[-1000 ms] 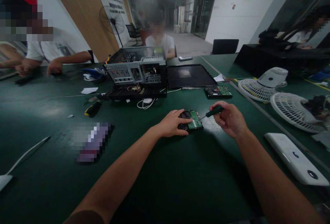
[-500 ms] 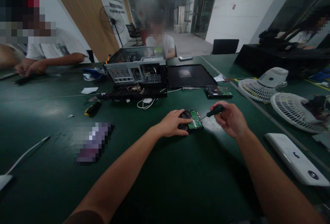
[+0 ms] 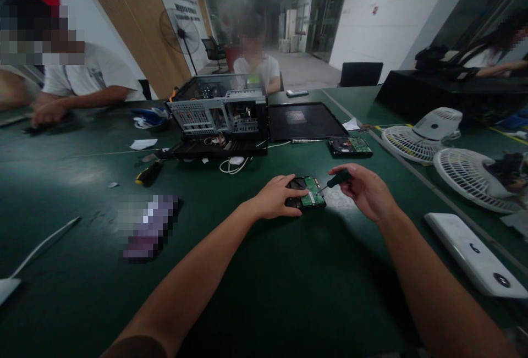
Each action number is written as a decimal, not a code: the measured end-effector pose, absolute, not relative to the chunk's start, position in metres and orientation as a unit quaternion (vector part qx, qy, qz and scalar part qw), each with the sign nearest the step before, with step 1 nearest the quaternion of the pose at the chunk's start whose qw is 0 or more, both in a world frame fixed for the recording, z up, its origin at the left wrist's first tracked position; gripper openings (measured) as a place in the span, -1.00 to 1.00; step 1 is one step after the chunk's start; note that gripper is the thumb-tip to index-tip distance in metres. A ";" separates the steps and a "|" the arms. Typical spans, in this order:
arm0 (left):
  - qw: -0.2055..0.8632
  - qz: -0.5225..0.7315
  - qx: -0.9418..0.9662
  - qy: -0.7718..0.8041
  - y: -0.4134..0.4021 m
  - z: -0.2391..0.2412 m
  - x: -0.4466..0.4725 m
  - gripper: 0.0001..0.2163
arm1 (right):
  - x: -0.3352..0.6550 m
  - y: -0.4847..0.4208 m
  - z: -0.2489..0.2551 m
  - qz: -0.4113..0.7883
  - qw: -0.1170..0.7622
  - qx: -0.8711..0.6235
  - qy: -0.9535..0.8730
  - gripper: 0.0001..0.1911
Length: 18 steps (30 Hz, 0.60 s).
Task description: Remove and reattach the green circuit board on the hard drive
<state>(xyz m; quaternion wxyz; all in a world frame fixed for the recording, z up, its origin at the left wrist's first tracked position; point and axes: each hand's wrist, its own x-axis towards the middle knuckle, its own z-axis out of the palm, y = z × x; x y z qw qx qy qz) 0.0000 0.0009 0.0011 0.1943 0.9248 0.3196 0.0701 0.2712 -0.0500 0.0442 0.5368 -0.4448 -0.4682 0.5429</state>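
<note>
A hard drive (image 3: 310,194) lies on the green table (image 3: 264,270) with its green circuit board facing up. My left hand (image 3: 275,197) rests on its left side, fingers curled round the edge, holding it down. My right hand (image 3: 365,190) pinches a small screwdriver with a dark green handle (image 3: 336,180); its thin shaft slants down to the drive's right edge.
An open computer case (image 3: 220,113) stands behind, a black side panel (image 3: 303,120) and a second hard drive (image 3: 350,146) to its right. Two white fans (image 3: 421,135) and a white flat device (image 3: 474,251) lie right. A yellow-black tool (image 3: 149,172) lies left. Other people sit around the table.
My right hand has turned a little on the screwdriver, fingers shifting forward over the handle. My left hand and the drive have stayed put.
</note>
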 end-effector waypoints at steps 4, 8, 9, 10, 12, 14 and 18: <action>0.198 0.068 0.924 0.321 0.001 0.001 0.000 -0.35 | 0.269 -0.052 0.045 0.550 0.525 -0.435 -0.482 -0.78; 0.191 0.069 0.925 0.321 0.001 0.002 0.001 -0.35 | 0.266 -0.052 0.045 0.558 0.537 -0.425 -0.468 -0.79; 0.190 0.069 0.925 0.321 0.001 0.002 0.001 -0.35 | 0.265 -0.051 0.045 0.563 0.539 -0.423 -0.462 -0.77; 0.188 0.068 0.926 0.320 0.001 0.001 0.001 -0.35 | 0.265 -0.051 0.045 0.569 0.540 -0.420 -0.457 -0.75; 0.186 0.067 0.927 0.318 0.001 0.001 0.001 -0.35 | 0.266 -0.050 0.045 0.580 0.541 -0.412 -0.449 -0.74; 0.184 0.067 0.928 0.317 0.001 0.001 0.001 -0.35 | 0.268 -0.050 0.044 0.583 0.542 -0.406 -0.449 -0.75; 0.185 0.069 0.927 0.319 0.000 0.002 0.001 -0.35 | 0.269 -0.049 0.042 0.579 0.537 -0.411 -0.456 -0.77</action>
